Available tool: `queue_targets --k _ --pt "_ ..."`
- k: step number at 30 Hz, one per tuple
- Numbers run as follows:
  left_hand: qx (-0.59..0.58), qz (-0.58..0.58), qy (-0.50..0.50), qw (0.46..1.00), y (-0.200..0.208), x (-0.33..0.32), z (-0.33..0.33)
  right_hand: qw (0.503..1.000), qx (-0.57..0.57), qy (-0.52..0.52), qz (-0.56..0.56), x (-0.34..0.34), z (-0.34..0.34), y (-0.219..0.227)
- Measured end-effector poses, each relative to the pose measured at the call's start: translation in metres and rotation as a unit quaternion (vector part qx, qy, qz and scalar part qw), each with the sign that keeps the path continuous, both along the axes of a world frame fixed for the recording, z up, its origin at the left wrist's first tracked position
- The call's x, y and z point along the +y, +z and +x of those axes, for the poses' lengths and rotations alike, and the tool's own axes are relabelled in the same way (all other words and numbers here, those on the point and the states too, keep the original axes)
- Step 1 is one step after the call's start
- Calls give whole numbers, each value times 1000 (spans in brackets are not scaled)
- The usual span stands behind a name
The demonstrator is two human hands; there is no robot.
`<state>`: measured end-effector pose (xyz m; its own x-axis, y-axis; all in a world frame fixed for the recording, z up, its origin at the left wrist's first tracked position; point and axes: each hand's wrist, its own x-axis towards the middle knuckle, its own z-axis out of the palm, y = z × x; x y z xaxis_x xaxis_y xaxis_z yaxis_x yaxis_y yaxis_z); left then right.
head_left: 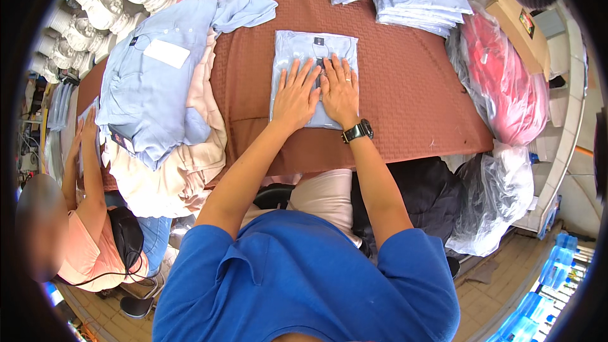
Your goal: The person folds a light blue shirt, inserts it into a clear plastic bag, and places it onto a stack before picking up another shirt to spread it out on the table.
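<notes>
A folded light blue shirt in a clear plastic bag (pixel 293 45) lies flat on the brown-covered table (pixel 405 82). My left hand (pixel 296 97) rests palm down on its left half, fingers stretched out and a little spread. Beside it my right hand (pixel 340 92), with a dark watch on the wrist, lies flat on the right half. The thumbs are close together near the middle of the bag. Through the plastic a dark label shows at the collar; a dark tag lower down is partly hidden by my fingers.
Left of my hands lies a heap of loose blue shirts (pixel 164 82) over beige clothing (pixel 158 183). Bagged blue shirts (pixel 421 3) are stacked at the far right, near a bag of red clothing (pixel 503 69) and a cardboard box (pixel 516 25). Another person (pixel 95 234) works at far left.
</notes>
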<state>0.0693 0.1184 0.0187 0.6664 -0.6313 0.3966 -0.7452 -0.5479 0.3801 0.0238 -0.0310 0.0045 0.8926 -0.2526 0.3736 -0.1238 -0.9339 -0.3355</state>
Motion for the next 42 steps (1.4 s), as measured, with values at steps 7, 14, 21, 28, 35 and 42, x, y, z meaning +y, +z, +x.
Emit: queue_targets --k 7,14,21,28,35,42 --pt "33 -90 -9 995 -17 -1 20 994 -20 38 102 -16 3 8" --pt "395 -170 159 889 13 47 51 960 119 -199 155 -33 -96 63" --pt "646 -179 -25 742 15 33 -57 799 231 -196 519 -18 -160 79" --pt "145 -185 40 971 24 58 -42 942 149 -242 178 -62 -199 97" --pt "534 -198 84 818 9 44 -33 737 176 -126 640 3 -198 46" --pt "545 -249 94 795 14 20 -75 738 -28 -233 633 19 -205 34"
